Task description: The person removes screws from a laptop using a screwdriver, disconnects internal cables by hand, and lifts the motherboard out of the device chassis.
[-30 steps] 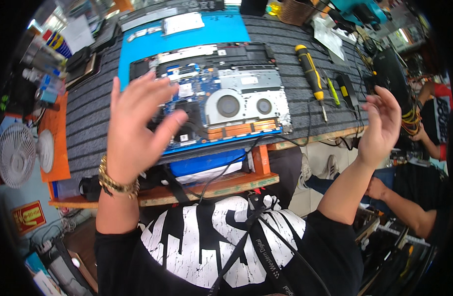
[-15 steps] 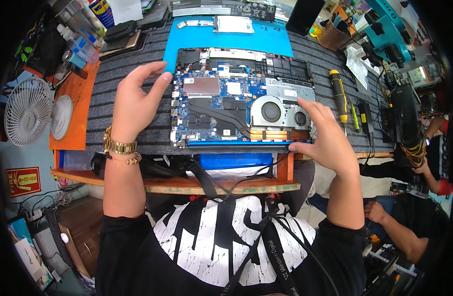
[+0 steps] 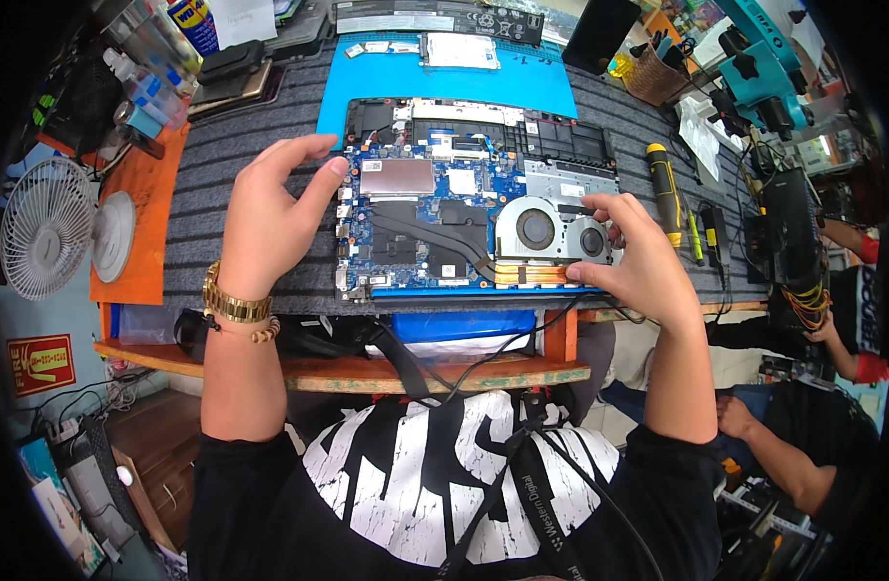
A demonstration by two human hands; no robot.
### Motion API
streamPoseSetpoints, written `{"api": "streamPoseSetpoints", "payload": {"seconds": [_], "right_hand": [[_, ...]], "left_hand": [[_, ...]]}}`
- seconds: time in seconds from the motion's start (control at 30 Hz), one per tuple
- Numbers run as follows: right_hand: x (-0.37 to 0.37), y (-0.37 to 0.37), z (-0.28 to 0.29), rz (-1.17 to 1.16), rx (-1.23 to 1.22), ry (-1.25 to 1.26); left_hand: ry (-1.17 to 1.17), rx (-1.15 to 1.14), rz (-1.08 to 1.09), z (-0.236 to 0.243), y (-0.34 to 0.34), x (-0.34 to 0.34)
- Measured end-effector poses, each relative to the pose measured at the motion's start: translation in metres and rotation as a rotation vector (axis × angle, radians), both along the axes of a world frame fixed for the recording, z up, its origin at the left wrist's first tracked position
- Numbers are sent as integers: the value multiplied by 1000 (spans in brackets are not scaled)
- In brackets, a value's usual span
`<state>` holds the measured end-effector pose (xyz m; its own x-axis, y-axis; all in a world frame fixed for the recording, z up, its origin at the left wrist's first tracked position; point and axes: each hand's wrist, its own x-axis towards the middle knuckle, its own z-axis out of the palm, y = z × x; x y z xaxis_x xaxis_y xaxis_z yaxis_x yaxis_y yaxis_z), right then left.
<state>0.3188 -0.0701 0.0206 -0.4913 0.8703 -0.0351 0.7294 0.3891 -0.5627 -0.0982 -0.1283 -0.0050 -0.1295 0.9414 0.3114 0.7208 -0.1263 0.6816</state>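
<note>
An opened laptop base (image 3: 560, 131) lies on a ridged grey mat (image 3: 226, 155), its blue circuit board (image 3: 391, 179) bare. A silver cooling fan (image 3: 535, 229) with a round black hub sits at its right, joined to copper heat pipes (image 3: 531, 275) along the front. My left hand (image 3: 275, 218) is open beside the left edge, thumb and index finger apart near the upper left corner; contact is unclear. Over the right front corner, my right hand (image 3: 643, 257) has thumb and fingers spread, the thumb tip at the copper pipes and fingertips by the fan. Its other fingers are partly hidden.
Behind the laptop, a blue work mat (image 3: 367, 82) bears a white-labelled drive (image 3: 461, 51). A yellow-and-black screwdriver (image 3: 663, 189) lies at the right. At the left stand a white fan (image 3: 47, 228) and plastic bottles (image 3: 146, 89). People (image 3: 783, 450) are at the right.
My right thumb has moved from the laptop's front edge up onto the copper pipe area, and its fingers have curled more. My left hand stays beside the left edge. The view has shifted slightly.
</note>
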Motion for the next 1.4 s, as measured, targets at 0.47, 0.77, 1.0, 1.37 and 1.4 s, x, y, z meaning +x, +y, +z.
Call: {"api": "streamPoseSetpoints", "payload": {"seconds": [0.47,0.77,1.0,1.37,1.4], "right_hand": [[7,10,-5,-8,-61,24],[-1,21,-4,31,34,11],[-38,28,-1,-138,-567,563],[-48,28,-1,-256,-864,917],[-47,28,-2,-267,-886,948]], "left_hand": [[17,-37,2,-2,0,2],[21,-79,14,-5,1,1],[-77,-164,62,-13,2,6],[-298,-253,103,-14,-1,6],[-312,-265,95,-12,-1,6]]}}
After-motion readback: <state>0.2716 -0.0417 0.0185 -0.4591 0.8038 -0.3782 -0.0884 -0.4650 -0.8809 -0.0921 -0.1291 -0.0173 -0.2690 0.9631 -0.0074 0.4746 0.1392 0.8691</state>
